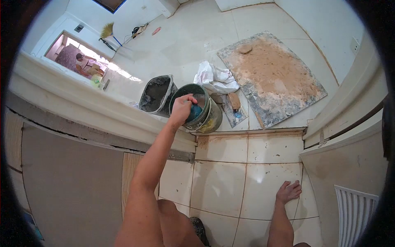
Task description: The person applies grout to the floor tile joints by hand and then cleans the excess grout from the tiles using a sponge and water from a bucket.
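My left hand [183, 108] reaches over the round green bucket [214, 119], its fingers closed on a blue object [194, 112] inside the rim. That object is partly hidden by my hand, and I cannot tell its kind. Yellow smears mark the bucket's outer wall. Low on the right, my right hand [289, 191] rests on the cream floor tiles [271, 177], fingers stretched out and holding nothing. Just right of the bucket, a block with a brown top [234, 101] lies by a small smeared board [235, 117].
A dark bin of grey material [156, 95] stands left of the bucket; a white sack [214, 77] lies behind. A large board [275, 74] carries brown powder. The raised threshold [263, 131] crosses ahead. A person [84, 65] sits beyond the far opening, near a broom [108, 31].
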Tool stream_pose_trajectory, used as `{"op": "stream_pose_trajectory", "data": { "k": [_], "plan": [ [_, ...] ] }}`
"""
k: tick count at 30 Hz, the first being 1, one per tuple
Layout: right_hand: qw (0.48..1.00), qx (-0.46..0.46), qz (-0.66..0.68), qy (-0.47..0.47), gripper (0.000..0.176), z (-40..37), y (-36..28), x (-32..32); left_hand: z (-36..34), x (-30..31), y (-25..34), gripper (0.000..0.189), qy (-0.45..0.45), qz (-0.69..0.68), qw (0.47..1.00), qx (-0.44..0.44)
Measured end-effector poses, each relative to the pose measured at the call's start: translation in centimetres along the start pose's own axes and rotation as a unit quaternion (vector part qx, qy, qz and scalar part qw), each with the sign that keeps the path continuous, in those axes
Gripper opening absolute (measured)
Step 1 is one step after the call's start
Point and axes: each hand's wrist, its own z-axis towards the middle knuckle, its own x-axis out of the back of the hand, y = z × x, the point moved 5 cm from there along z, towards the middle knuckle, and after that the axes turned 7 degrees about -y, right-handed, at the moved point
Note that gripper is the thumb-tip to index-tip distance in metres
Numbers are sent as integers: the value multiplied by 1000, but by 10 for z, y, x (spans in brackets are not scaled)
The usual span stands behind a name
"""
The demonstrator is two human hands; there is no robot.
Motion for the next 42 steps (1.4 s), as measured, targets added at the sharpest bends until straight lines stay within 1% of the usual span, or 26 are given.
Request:
{"op": "stream_pose_trajectory", "data": {
  "k": [2, 3, 5, 6, 7, 8, 10, 12, 13, 15, 17, 19, 20, 23, 25, 26, 27, 29, 30, 31, 33, 35, 37, 39, 41, 42],
  "plan": [
    [1000, 6, -2, 10, 44, -1, 1, 1, -1, -10, 3, 22, -17, 190, 981, 14],
    [1000, -3, -5, -2, 44, 1, -1, 2, -3, -15, 4, 22, -17, 192, 981, 14],
    [1000, -11, -5, -14, 43, 1, -2, 4, -8, -24, 18, 23, 1, 321, 945, -65],
    [1000, -6, 0, -11, 42, 1, -2, 6, -8, -24, 17, 30, -24, 318, 948, -20],
    [1000, -1, 5, -7, 41, 1, -2, 6, -9, -24, 17, 30, -24, 319, 947, -21],
    [1000, -2, 7, -7, 41, 1, -1, 5, -10, -26, 20, 31, -32, 305, 951, -46],
    [999, 15, -6, 37, 41, 0, -1, 5, -12, -30, 21, 35, -42, 292, 953, -71],
    [1000, 4, -13, 26, 41, 0, -3, 6, -17, -36, 26, 59, -62, 307, 950, -12],
    [1000, -5, -21, 15, 41, 0, -3, 6, -14, -35, 24, 59, -61, 308, 949, -11],
    [1000, -3, -21, 20, 41, 0, -4, 9, -9, -40, 9, 67, -171, 370, 907, 109],
    [999, -1, -22, 25, 40, 1, -4, 8, -11, -42, 7, 72, -177, 382, 899, 123],
    [999, 4, -14, 35, 40, 1, -2, 6, -16, -43, 6, 81, -210, 414, 874, 147],
    [999, 4, -12, 35, 40, 1, -3, 6, -17, -45, 10, 86, -198, 420, 879, 114],
    [999, 12, -2, 42, 40, 1, -4, 7, -16, -45, 17, 88, -200, 434, 870, 125],
    [1000, -9, 0, 6, 42, 3, 2, 0, -17, -46, 26, 88, -214, 444, 862, 119],
    [1000, -10, -3, 7, 42, 4, 3, -2, -17, -47, 27, 88, -228, 454, 854, 114],
    [1000, 2, -5, 27, 42, 4, 2, -3, -18, -46, 23, 88, -230, 452, 854, 114],
    [999, 12, -10, 41, 42, 1, 1, -1, -21, -41, 23, 88, -201, 433, 876, 68],
    [998, 18, -15, 57, 42, 1, -1, 4, -21, -43, 21, 88, -203, 432, 876, 71],
    [997, 24, -19, 74, 42, 0, -3, 7, -22, -44, 19, 86, -203, 447, 868, 80],
    [998, 14, -19, 59, 42, 2, -4, 5, -20, -48, 29, 84, -201, 460, 860, 88],
    [999, 8, -19, 44, 42, 3, -2, 5, -19, -48, 33, 78, -234, 427, 860, 151],
    [1000, 3, -18, 23, 42, 3, -2, 5, -13, -47, 17, 74, -232, 435, 857, 150],
    [999, 0, -28, 26, 42, 1, -3, 2, -11, -42, 2, 70, -225, 440, 856, 153],
    [998, -4, -43, 37, 42, 2, -4, 0, -9, -45, 1, 57, -204, 421, 882, 63],
    [999, -13, -37, 27, 42, 3, -3, -2, -14, -45, 18, 60, -216, 453, 857, 120]
  ]
}}
